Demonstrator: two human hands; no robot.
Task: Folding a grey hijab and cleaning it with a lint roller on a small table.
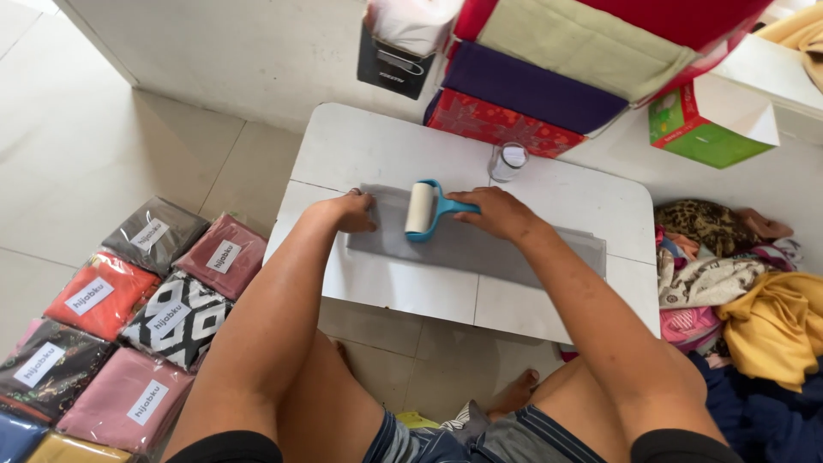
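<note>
Right hand (495,212) grips lint roller (422,208) (left hand (353,211) flat on grey cloth (480,249))

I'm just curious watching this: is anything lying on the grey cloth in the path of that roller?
Nothing visible does. The lint roller, held by the right hand, lies on bare grey cloth; the left hand only presses the cloth's end.

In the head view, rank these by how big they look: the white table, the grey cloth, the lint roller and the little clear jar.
1. white table
2. grey cloth
3. lint roller
4. clear jar
</note>
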